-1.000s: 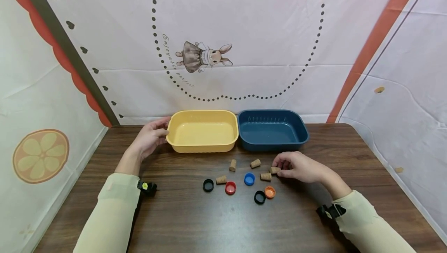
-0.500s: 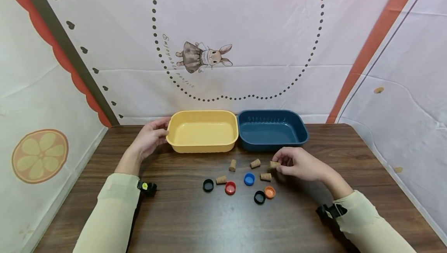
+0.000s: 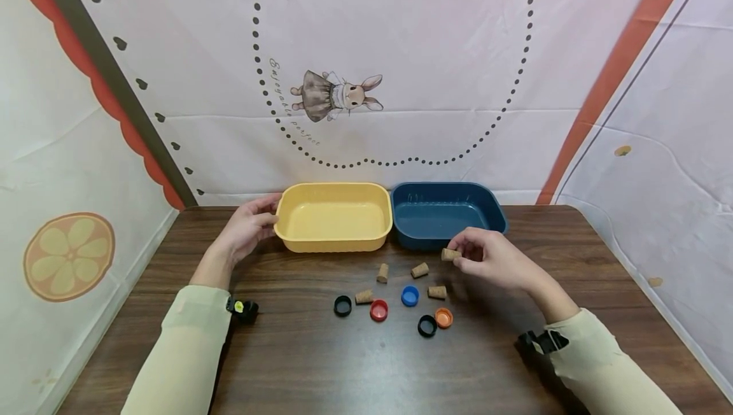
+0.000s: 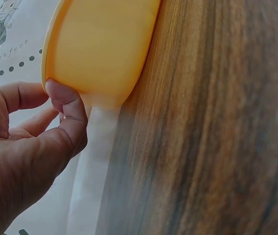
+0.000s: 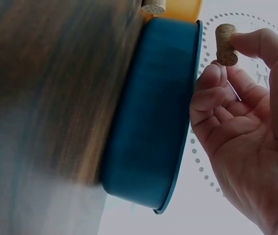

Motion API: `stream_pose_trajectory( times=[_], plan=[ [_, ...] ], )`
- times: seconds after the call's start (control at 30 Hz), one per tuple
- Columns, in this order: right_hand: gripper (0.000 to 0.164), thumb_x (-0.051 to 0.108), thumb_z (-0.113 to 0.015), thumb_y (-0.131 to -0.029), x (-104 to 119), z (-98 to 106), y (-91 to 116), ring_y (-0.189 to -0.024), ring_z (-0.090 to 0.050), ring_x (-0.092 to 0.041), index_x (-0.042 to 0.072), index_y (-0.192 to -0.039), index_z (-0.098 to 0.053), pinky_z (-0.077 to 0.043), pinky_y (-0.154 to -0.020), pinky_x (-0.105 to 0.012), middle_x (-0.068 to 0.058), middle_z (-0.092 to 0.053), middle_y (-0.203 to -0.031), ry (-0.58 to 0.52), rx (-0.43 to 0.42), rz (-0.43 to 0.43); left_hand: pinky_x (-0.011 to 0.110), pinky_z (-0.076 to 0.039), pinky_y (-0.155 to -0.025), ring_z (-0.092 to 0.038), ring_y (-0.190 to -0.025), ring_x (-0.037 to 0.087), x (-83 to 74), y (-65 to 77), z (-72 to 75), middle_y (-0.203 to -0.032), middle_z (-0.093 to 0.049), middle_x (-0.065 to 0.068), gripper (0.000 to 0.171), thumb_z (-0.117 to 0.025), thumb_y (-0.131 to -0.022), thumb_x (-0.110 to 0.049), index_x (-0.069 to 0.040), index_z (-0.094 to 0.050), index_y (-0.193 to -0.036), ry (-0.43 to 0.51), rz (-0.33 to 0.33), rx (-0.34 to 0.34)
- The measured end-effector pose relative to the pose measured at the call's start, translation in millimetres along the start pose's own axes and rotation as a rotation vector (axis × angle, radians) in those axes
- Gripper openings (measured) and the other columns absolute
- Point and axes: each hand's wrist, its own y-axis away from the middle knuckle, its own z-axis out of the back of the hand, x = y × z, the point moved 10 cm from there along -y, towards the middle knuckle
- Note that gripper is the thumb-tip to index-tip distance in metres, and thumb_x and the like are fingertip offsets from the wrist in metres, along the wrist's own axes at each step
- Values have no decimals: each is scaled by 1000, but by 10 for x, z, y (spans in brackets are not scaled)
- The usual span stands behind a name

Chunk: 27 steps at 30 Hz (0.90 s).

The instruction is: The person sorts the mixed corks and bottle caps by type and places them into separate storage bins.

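Note:
My right hand (image 3: 494,257) pinches a cork (image 5: 225,46) between thumb and fingertips, raised off the table in front of the blue bin (image 3: 449,240). At the back left, my left hand (image 3: 246,230) holds the left end of the yellow bin (image 3: 335,245); in the left wrist view its thumb and index finger pinch the rim. Several more corks lie on the wood, among them one cork (image 3: 420,270) near the right hand. Between and in front of the hands are plastic bottle caps: blue (image 3: 410,296), red (image 3: 379,310), orange (image 3: 443,317) and two black ones (image 3: 427,326).
Both bins stand side by side at the back of the brown wooden table (image 3: 321,364). Right behind them hangs a white printed cloth (image 3: 435,84). Nothing is seen inside either bin.
My right hand has lifted the cork from the table and carried it back toward the blue bin. The left hand stays at the yellow bin.

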Motion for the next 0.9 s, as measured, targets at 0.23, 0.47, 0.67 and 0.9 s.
stream_pose_trajectory(
  times=[0.23,0.47,0.67,0.9],
  plan=[
    [18,7,-76,-97,23,106,-101,-80,-59,-18,18,-111,-72,-52,-65,-30,4,-64,-93,20,-44,43,28,-58,-85,-55,-113,21,-4,2,-12,-144,-39,20,63,-52,-106,3,-5,-34,-166,2,-8,7],
    [16,11,-75,-99,-25,198,-223,-84,-59,-19,16,-114,-73,-53,-70,-31,3,-65,-96,51,-61,12,28,-58,-85,-56,-114,20,-8,6,-17,-145,-39,20,63,-52,-106,3,-5,-34,-166,7,-12,8],
    [17,10,-75,-98,-59,263,-339,-86,-60,-20,13,-115,-72,-53,-71,-32,1,-65,-96,73,-72,-8,28,-59,-88,-58,-113,18,-3,7,-22,-146,-39,20,63,-52,-106,3,-5,-34,-166,21,-11,12],
    [17,12,-72,-101,-146,281,-475,-87,-60,-22,9,-118,-72,-53,-73,-35,-3,-66,-100,76,-48,-28,28,-59,-88,-59,-113,18,5,5,-14,-144,-39,19,64,-52,-106,4,-4,-33,-166,37,-16,16]
  ],
)
